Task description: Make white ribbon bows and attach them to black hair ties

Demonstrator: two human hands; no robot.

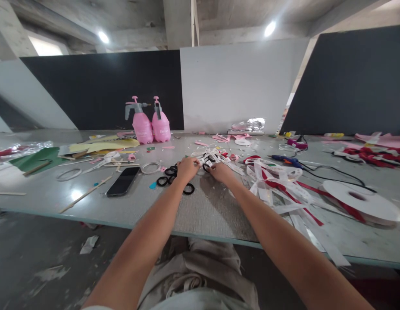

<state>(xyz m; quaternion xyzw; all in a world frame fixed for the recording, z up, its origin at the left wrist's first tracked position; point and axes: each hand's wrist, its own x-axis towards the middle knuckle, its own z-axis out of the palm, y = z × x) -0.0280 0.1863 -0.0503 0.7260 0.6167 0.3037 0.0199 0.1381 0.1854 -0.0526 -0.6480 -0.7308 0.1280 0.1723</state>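
Observation:
My right hand [223, 173] is closed on a black hair tie [205, 168], just over the table near its middle. A short distance to the left, my left hand [188, 169] has its thumb and fingers drawn together; whatever they hold, if anything, is too small to make out. Right behind both hands lies a heap of white ribbon pieces [210, 153] with bits of red among them. Several more black hair ties [161, 181] lie beside my left hand and partly under its wrist.
A phone [123, 181], a wooden stick [85, 195] and two pink spray bottles [142, 128] stand or lie leftward. On the right are tangled white and red ribbons [277, 183], a ribbon spool [364, 200] and a blue glue gun [288, 161] with a black cord.

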